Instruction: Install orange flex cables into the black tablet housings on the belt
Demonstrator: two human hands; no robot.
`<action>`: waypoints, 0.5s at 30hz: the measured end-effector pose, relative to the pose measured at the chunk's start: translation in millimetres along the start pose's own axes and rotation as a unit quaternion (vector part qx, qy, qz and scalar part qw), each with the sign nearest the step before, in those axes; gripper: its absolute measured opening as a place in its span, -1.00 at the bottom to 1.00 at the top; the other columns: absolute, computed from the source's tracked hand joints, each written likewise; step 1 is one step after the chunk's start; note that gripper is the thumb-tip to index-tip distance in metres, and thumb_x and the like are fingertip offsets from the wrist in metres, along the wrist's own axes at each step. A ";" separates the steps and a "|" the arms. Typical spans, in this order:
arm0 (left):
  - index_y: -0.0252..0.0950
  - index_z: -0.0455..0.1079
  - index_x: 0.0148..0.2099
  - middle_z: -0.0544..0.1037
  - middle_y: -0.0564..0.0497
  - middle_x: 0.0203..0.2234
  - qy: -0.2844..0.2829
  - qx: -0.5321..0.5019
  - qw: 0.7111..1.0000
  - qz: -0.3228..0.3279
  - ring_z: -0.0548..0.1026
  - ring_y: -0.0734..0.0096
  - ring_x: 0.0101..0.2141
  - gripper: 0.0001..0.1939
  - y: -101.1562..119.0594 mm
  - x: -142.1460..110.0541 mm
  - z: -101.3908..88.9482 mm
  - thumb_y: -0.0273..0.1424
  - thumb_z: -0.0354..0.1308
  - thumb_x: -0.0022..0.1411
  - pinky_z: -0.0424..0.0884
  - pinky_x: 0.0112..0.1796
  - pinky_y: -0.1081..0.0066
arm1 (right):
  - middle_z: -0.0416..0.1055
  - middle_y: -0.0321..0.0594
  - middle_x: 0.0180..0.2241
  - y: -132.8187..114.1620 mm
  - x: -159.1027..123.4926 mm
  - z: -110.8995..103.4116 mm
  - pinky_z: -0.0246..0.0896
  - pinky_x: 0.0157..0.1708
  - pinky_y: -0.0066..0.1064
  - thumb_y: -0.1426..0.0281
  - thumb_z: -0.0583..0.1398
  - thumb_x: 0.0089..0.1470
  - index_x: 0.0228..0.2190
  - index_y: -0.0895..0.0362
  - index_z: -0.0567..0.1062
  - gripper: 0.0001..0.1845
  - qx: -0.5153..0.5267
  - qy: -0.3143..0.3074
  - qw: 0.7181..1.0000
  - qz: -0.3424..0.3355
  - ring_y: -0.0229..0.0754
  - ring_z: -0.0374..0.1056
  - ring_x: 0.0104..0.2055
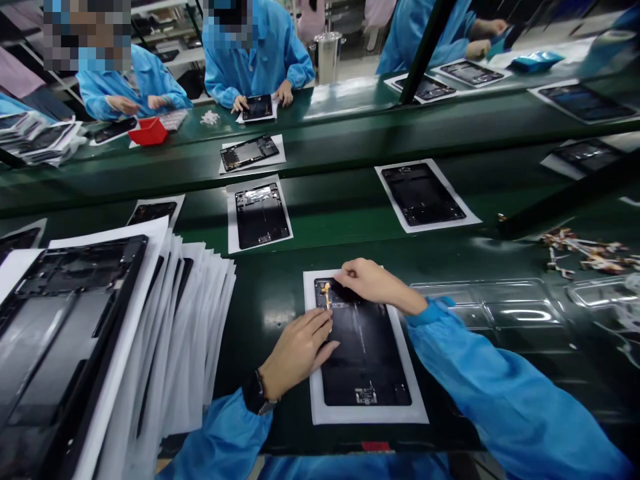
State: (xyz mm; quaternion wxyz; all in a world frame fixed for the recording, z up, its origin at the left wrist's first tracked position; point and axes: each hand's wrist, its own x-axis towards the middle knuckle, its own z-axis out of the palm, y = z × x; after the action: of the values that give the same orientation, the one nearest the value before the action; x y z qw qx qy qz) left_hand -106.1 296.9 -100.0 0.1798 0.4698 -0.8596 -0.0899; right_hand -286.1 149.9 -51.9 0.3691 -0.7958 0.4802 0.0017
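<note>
On the green bench (267,287) a black panel (373,353) lies on paper (370,415), left hand (301,347) at its gold strip (327,294), fingers together and thumb apart, right hand (373,280) curled over its top edge, whether pinching anything I cannot tell.

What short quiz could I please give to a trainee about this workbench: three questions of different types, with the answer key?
1. What lies directly under the black panel being worked on?
A) a red bin
B) a white sheet
C) a clear tray
2. True or false: the large stack of panels and sheets stands to the right of that panel.
3. What colour is the thin strip by the fingertips of the wearer's left grip?

Key: 1. B. 2. False; the stack stands to its left. 3. Gold.
</note>
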 end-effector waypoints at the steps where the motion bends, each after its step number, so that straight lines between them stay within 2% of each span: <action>1: -0.38 0.37 0.06 0.40 -0.18 0.11 -0.007 -0.003 1.000 0.003 0.31 0.17 0.16 -0.71 -1.4 0.6 -3.0 -0.35 0.08 0.36 0.38 0.10 0.18 | 0.37 -0.26 -0.54 1.5 -7.3 -4.5 0.08 -0.50 -0.46 0.34 0.08 0.20 -0.39 0.19 0.47 -0.76 0.075 -0.062 0.995 0.004 -0.30 0.30 -0.54; 2: -0.38 0.37 0.06 0.38 -0.19 0.12 -0.015 -0.004 1.000 0.007 0.29 0.16 0.18 -0.72 -2.8 1.0 -5.5 -0.38 0.07 0.36 0.37 0.11 0.16 | 0.37 -0.27 -0.53 3.8 -15.0 -7.6 0.14 -0.49 -0.47 0.37 0.08 0.17 -0.32 0.21 0.49 -0.78 0.145 -0.129 0.981 0.002 -0.30 0.30 -0.55; 4: -0.38 0.35 0.08 0.35 -0.21 0.14 -0.031 -0.006 0.999 0.016 0.25 0.13 0.21 -0.71 -4.9 0.8 -8.8 -0.42 0.07 0.34 0.36 0.12 0.14 | 0.42 -0.23 -0.44 10.2 -30.9 -8.1 0.27 -0.39 -0.44 0.38 0.12 0.13 -0.20 0.24 0.49 -0.75 0.245 -0.232 0.941 -0.022 -0.26 0.38 -0.45; 7: -0.37 0.30 0.13 0.29 -0.24 0.19 -0.046 -0.018 0.999 0.023 0.19 0.11 0.25 -0.66 -5.8 -1.8 -10.1 -0.44 0.07 0.33 0.33 0.14 0.10 | 0.49 -0.11 -0.29 20.7 -52.3 6.1 0.33 -0.16 -0.34 0.32 0.20 0.07 -0.19 0.27 0.50 -0.70 0.326 -0.275 0.903 -0.047 -0.18 0.43 -0.22; 9: -0.37 0.26 0.16 0.26 -0.25 0.21 -0.046 -0.023 0.998 0.024 0.15 0.12 0.27 -0.63 -5.4 -4.5 -9.5 -0.46 0.06 0.32 0.30 0.17 0.10 | 0.51 -0.07 -0.29 25.3 -63.2 21.1 0.34 -0.13 -0.31 0.27 0.24 0.06 -0.20 0.27 0.50 -0.66 0.350 -0.263 0.899 -0.021 -0.16 0.45 -0.21; 10: -0.38 0.25 0.17 0.25 -0.26 0.21 -0.046 -0.024 0.998 0.025 0.14 0.12 0.27 -0.62 -5.1 -6.0 -8.9 -0.46 0.07 0.32 0.29 0.18 0.10 | 0.52 -0.07 -0.31 26.1 -67.7 28.4 0.36 -0.16 -0.30 0.23 0.25 0.06 -0.22 0.27 0.50 -0.64 0.349 -0.244 0.905 0.001 -0.15 0.46 -0.23; 13: -0.42 0.22 0.19 0.18 -0.29 0.25 -0.042 -0.029 0.998 0.030 0.08 0.09 0.30 -0.56 -4.7 -10.7 -7.2 -0.41 0.11 0.31 0.23 0.21 0.09 | 0.50 -0.12 -0.43 20.9 -78.6 42.2 0.36 -0.31 -0.34 0.11 0.17 0.15 -0.33 0.24 0.49 -0.60 0.260 -0.145 0.954 0.048 -0.16 0.45 -0.38; 15: -0.42 0.23 0.19 0.15 -0.30 0.27 -0.038 -0.044 0.998 0.035 0.03 0.08 0.32 -0.57 -5.0 -13.3 -6.3 -0.41 0.11 0.31 0.21 0.23 0.10 | 0.47 -0.16 -0.49 12.2 -85.1 43.7 0.29 -0.38 -0.36 0.10 0.05 0.24 -0.41 0.19 0.47 -0.56 0.151 -0.065 0.986 0.040 -0.18 0.41 -0.44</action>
State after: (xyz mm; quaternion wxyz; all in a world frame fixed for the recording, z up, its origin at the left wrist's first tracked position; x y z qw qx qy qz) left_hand -93.2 305.4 -98.7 0.1707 0.4274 -0.8769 -0.1386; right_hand -325.9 237.3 -60.4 0.5152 -0.7090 0.4815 -0.0046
